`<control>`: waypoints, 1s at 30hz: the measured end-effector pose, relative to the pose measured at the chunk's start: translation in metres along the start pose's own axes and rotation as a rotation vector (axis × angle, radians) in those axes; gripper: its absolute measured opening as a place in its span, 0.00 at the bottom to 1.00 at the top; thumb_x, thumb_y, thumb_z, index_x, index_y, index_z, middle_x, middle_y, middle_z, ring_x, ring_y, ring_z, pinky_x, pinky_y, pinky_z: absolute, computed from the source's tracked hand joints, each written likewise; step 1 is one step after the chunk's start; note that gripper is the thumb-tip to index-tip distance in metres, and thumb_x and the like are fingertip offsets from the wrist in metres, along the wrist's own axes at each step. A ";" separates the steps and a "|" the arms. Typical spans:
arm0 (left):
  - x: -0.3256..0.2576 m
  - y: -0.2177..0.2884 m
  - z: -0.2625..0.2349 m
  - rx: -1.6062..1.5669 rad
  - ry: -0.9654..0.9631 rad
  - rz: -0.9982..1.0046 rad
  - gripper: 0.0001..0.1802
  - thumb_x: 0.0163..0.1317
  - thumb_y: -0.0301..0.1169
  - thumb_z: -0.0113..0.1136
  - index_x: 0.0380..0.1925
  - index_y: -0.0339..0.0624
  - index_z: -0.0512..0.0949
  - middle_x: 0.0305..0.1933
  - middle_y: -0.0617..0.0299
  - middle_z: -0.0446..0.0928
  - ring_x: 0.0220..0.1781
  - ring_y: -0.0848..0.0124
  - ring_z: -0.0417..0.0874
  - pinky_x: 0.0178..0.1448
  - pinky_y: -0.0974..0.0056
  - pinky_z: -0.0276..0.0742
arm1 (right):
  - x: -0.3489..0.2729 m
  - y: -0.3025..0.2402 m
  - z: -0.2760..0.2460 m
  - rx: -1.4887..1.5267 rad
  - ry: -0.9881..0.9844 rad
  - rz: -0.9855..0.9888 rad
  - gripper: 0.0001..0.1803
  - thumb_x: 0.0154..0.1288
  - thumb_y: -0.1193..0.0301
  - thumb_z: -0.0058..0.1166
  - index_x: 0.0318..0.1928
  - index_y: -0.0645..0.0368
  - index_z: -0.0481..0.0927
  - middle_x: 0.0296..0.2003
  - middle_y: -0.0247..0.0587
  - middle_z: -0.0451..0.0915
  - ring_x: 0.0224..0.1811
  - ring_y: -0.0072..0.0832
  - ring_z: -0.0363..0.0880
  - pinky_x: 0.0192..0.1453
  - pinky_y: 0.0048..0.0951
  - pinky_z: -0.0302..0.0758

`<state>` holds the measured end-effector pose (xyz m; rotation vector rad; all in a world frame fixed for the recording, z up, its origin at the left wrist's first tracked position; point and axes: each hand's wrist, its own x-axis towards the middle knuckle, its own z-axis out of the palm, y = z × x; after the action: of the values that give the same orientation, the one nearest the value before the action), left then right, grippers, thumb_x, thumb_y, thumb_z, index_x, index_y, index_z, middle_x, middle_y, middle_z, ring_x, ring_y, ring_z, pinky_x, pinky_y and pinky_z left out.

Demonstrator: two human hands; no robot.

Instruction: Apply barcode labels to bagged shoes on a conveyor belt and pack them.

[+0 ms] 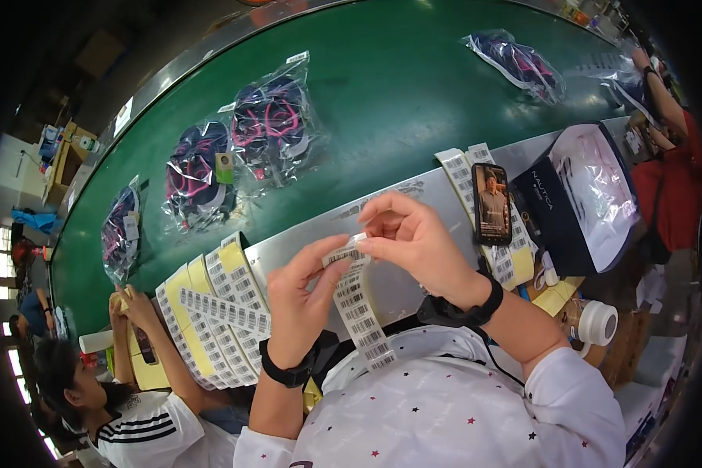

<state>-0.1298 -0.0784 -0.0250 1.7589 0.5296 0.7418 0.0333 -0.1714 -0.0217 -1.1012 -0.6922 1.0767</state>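
Observation:
A strip of white barcode labels (359, 308) runs from my fingers down toward my lap. My left hand (304, 285) is closed on its upper end, thumb and fingers pinching the backing. Right beside it, my right hand (409, 238) pinches the tip of the strip, at a small white label (356, 240), between thumb and forefinger. Whether that label has come off the backing is hard to make out. Both hands are over the metal edge (288, 253) of the green table.
Clear bags with navy-and-pink goods (269, 125) lie on the green conveyor-like surface (382, 101). More label sheets (214, 312) hang at left. A phone (491, 204) rests on labels at right, beside a dark blue box (573, 199). Co-workers sit left (144, 421) and stand right (682, 183).

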 end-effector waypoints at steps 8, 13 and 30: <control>-0.001 -0.008 -0.003 0.035 0.134 -0.103 0.11 0.59 0.16 0.62 0.43 0.34 0.82 0.30 0.67 0.80 0.28 0.85 0.73 0.33 0.78 0.68 | 0.012 0.013 0.001 -0.700 0.031 -0.542 0.06 0.54 0.80 0.63 0.34 0.62 0.83 0.32 0.38 0.77 0.33 0.28 0.77 0.37 0.27 0.73; 0.001 -0.011 0.000 0.049 0.175 -0.156 0.10 0.60 0.17 0.63 0.43 0.33 0.81 0.26 0.72 0.75 0.27 0.87 0.68 0.32 0.79 0.62 | 0.014 0.021 0.008 -0.851 0.134 -0.742 0.07 0.52 0.80 0.64 0.33 0.62 0.83 0.30 0.38 0.75 0.33 0.32 0.74 0.35 0.31 0.73; 0.029 -0.038 0.003 -0.099 0.133 -0.388 0.22 0.60 0.16 0.60 0.55 0.30 0.73 0.38 0.63 0.79 0.35 0.82 0.78 0.37 0.78 0.72 | 0.040 0.017 -0.003 -1.151 0.011 -0.772 0.05 0.57 0.77 0.57 0.31 0.63 0.73 0.32 0.41 0.72 0.39 0.39 0.73 0.41 0.36 0.71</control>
<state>-0.1072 -0.0493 -0.0557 1.4627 0.8799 0.5997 0.0447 -0.1342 -0.0412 -1.5538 -1.6479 -0.0865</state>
